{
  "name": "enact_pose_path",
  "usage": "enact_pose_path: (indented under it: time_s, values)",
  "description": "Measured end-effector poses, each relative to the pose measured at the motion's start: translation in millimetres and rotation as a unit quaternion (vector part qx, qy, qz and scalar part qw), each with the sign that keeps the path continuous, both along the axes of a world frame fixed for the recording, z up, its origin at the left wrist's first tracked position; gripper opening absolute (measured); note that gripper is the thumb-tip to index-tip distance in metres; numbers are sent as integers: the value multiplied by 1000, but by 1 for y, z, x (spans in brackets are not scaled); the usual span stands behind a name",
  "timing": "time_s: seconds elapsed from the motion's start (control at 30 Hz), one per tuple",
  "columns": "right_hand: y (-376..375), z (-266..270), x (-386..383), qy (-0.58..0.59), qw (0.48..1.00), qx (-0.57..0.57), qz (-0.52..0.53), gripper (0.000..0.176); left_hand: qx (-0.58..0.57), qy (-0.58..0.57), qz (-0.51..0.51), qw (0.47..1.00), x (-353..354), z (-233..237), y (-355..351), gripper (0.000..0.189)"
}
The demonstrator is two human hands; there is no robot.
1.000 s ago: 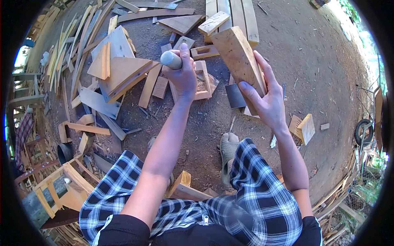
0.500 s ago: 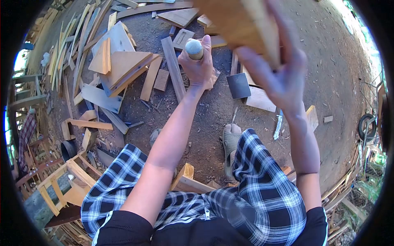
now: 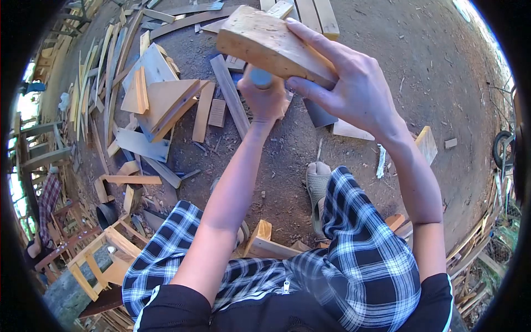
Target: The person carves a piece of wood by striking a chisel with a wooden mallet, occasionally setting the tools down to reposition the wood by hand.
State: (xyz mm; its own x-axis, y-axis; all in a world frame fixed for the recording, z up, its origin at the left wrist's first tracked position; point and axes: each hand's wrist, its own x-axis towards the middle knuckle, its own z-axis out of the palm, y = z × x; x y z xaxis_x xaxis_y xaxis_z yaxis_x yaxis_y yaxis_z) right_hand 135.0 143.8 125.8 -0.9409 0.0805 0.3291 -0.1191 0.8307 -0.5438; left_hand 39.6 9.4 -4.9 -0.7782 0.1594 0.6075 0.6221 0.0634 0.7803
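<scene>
My right hand (image 3: 354, 88) grips a thick light-brown wooden block (image 3: 265, 44), held up in front of me and lying roughly crosswise. Just below and behind the block, my left hand (image 3: 264, 99) is closed around a rounded grey tool handle (image 3: 260, 77); the tool's working end is hidden by the hand and the block. The block partly covers the handle's top. Both arms reach forward over my blue-and-white checked shorts (image 3: 354, 260).
Bare dirt ground (image 3: 420, 66) spreads ahead and to the right. Several offcuts and planks (image 3: 160, 99) litter the left, and a long board (image 3: 229, 97) lies beside them. A small wooden frame (image 3: 94, 260) stands at lower left. My sandalled foot (image 3: 318, 185) rests on the ground.
My right hand has swung the block from upright at the right to crosswise over the left hand. The left hand with the handle shifted slightly right. The view tilted a little.
</scene>
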Motion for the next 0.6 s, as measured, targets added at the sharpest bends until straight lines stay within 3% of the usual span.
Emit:
enact_pose_path:
  time_s: [0.07,0.13,0.23,0.33,0.53,0.6]
  values:
    - [4,-16,5,6,999,-36,-24,70,126,-101,65,985,-21,-18,-10,17]
    - [9,-31,12,8,996,-69,-49,71,233,-278,91,927,-16,25,-16,18]
    - [15,-41,22,-15,995,-58,-79,74,237,-235,64,941,-25,23,-33,26]
    - [13,-45,25,-48,995,-17,-83,73,251,-225,51,940,-22,28,-31,22]
    - [5,-44,24,-75,994,-37,-75,74,275,-264,9,924,-5,29,-14,23]
    - [3,-46,23,-47,997,-13,-65,76,218,-244,25,945,-3,23,-13,23]
